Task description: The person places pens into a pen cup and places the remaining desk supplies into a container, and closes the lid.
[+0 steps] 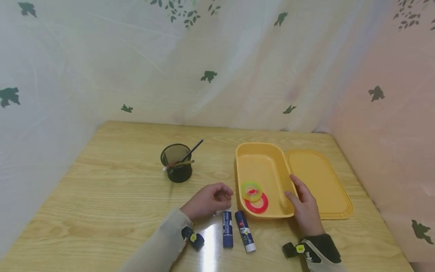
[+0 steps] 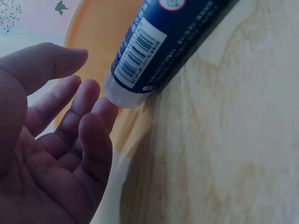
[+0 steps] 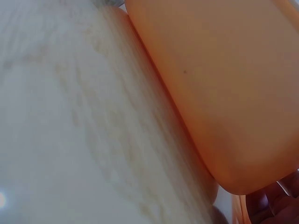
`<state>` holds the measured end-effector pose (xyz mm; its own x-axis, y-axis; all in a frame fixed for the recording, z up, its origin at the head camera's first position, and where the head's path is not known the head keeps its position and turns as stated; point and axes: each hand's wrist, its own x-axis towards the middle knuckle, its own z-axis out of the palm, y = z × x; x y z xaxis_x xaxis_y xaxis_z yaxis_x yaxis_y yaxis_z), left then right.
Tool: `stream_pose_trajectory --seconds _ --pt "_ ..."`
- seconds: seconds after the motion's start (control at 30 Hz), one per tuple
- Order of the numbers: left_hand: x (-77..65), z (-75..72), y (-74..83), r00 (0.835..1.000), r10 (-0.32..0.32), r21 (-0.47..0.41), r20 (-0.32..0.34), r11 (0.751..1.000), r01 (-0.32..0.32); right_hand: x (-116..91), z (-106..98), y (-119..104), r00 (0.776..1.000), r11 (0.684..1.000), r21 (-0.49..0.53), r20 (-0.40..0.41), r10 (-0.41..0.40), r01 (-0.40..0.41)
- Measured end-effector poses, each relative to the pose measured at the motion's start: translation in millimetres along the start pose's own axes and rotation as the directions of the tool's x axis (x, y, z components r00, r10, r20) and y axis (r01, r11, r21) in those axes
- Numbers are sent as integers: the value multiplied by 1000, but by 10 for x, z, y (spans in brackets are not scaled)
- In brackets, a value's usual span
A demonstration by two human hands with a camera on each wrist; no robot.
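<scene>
My left hand (image 1: pixel 208 200) hovers over the table with loosely bent fingers and nothing in them. Just below it lies a blue glue stick (image 1: pixel 227 229); in the left wrist view the fingertips are right at the white end of a glue stick (image 2: pixel 140 49). A second glue stick (image 1: pixel 244 232) with a white end lies to its right. My right hand (image 1: pixel 307 207) grips the right wall of a yellow plastic box (image 1: pixel 263 151), thumb over the rim. Inside the box, a yellow-green ring (image 1: pixel 244 189) overlaps a red ring (image 1: pixel 257 209) in the near left corner.
The flat yellow lid (image 1: pixel 316 177) lies along the box's right side. A black mesh pen cup (image 1: pixel 179 174) stands farther back on the left, with several pencils or brushes leaning out. A pale curtain (image 1: pixel 238 94) with leaf prints borders the wooden table (image 1: pixel 102 196).
</scene>
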<state>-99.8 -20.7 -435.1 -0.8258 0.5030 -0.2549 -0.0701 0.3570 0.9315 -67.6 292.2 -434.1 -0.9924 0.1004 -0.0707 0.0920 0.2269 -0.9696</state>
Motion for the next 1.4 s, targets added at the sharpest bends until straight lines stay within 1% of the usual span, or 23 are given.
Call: stream_pose_trajectory --seconds 0.13,0.3,0.43,0.6,0.73,0.87,1.1,1.4 --pt "6 1 -17 1000 5 0 22 1000 -5 4 -4 6 1000 1000 5 0 -2 2" --pt "12 -1 -37 999 14 25 42 1000 -15 8 -8 5 1000 1000 -3 -3 -5 5" --pt "18 -4 -56 999 21 52 47 998 -23 5 -7 -8 1000 1000 -6 -4 -14 14" --pt "18 -8 -74 998 40 68 52 997 -44 4 -10 -14 1000 1000 -26 0 2 -2" --pt "15 -14 -78 997 38 77 62 996 -43 2 -5 -15 1000 1000 -27 -3 -4 4" --pt "0 -29 -55 998 23 93 66 995 -29 2 2 -5 1000 1000 -22 -3 -12 12" --pt "-18 -54 -18 998 5 80 62 997 -10 2 -5 13 1000 999 -34 -2 -21 21" --pt "-48 -99 43 998 19 81 55 996 -24 -2 -5 -14 1000 999 -45 -5 -3 3"
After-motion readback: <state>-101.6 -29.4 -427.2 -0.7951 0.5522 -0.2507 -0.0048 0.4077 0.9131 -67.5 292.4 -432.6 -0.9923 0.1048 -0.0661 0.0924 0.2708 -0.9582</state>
